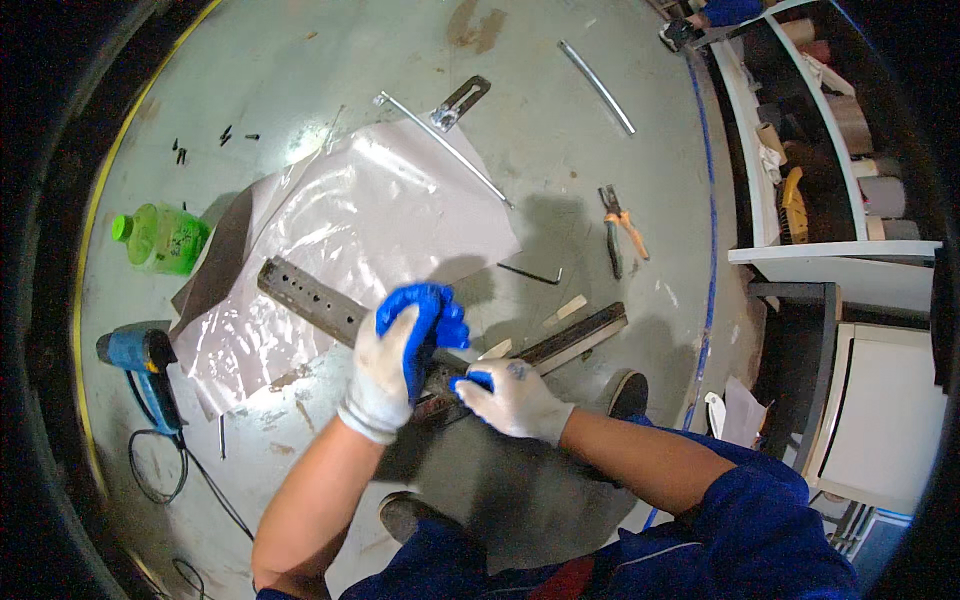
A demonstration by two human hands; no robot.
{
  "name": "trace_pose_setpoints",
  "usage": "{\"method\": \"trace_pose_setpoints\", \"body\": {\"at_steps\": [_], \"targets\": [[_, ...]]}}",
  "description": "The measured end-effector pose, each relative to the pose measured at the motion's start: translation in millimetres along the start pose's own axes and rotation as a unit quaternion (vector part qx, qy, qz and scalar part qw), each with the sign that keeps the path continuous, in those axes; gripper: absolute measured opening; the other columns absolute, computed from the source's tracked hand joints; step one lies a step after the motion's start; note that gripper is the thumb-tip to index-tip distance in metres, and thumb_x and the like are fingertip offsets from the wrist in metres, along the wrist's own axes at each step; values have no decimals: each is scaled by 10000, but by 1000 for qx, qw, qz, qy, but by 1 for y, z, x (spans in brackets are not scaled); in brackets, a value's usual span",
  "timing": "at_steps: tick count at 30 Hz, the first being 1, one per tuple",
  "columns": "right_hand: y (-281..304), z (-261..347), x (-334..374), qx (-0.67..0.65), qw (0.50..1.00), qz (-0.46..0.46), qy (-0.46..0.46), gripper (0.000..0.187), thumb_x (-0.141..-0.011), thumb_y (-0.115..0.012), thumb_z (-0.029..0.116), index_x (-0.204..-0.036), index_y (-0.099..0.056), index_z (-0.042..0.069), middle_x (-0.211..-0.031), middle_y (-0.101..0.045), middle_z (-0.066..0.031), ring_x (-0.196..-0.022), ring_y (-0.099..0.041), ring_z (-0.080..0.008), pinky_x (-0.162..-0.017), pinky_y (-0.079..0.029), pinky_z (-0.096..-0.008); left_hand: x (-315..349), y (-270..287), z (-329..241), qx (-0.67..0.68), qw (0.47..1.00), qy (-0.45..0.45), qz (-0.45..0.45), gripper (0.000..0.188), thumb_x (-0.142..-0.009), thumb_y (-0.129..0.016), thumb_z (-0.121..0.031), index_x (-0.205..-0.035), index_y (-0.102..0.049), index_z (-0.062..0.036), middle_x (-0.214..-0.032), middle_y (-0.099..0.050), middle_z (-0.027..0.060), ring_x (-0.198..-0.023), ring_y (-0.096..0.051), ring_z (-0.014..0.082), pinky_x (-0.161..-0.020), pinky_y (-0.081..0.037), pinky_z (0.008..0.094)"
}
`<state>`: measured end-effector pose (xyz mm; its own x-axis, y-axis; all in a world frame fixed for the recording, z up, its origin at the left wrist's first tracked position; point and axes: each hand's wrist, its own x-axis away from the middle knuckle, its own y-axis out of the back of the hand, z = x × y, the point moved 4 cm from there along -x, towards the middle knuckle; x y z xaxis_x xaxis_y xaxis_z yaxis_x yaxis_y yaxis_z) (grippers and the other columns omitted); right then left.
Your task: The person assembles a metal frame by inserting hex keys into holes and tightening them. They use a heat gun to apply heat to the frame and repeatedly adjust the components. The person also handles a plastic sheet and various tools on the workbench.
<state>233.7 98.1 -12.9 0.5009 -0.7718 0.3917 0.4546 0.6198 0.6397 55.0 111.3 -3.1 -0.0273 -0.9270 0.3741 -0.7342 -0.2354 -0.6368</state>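
Note:
My left hand point(402, 350), in a white glove with a blue coated palm, is held over a dark metal bar with a row of holes point(312, 297). Its fingers are bent but apart, and nothing shows in them. In a matching glove, my right hand point(515, 402) is closed low over the place where this bar meets a second dark metal bar point(575, 338). Whatever its fingers hold is hidden beneath the hand. Two light wedge-like pieces, one of them a pale strip point(566, 311), lie beside the second bar.
A shiny sheet point(400, 200) lies on the floor, with a metal rod point(445, 150) across it. Around are a green bottle point(165, 238), a blue heat gun point(140, 362) with its cord, pliers point(620, 230), a hex key point(530, 273), a tube point(597, 88) and shelving point(845, 250).

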Motion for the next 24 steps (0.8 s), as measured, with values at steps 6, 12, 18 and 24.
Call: {"method": "trace_pose_setpoints", "body": {"at_steps": [6,12,18,24], "targets": [[-7,0,-2,242,968,-14,71,402,-888,-732,418,-1017,-650,45,-1006,-658,-170,-977,-659,-349,-870,-521,-468,68,127,117,-123,936,4,-329,257,-992,-630,-97,-1221,-653,17,-994,-721,93,-829,-675,178,-788,-561,294],[-38,4,1,369,923,-27,104,553,-847,-736,531,-1120,-598,70,-1038,-621,-98,-1001,-625,-266,-879,-490,-403,62,101,92,59,955,111,-269,219,-975,-631,-88,-1169,-707,-18,-976,-741,98,-837,-707,209,-779,-587,330],[-51,10,-2,431,898,47,72,704,-856,-679,583,-1273,-580,25,-1097,-602,-113,-1036,-599,-259,-884,-468,-395,47,119,115,49,952,132,-271,174,-956,-648,-18,-1128,-674,-9,-971,-735,107,-771,-705,239,-727,-614,368],[-55,15,-3,420,904,65,54,689,-834,-698,568,-1249,-577,31,-1057,-594,-114,-1011,-606,-255,-880,-477,-401,53,127,119,28,957,81,-276,196,-918,-678,44,-1110,-678,2,-1007,-740,106,-820,-713,209,-756,-604,339]]}}
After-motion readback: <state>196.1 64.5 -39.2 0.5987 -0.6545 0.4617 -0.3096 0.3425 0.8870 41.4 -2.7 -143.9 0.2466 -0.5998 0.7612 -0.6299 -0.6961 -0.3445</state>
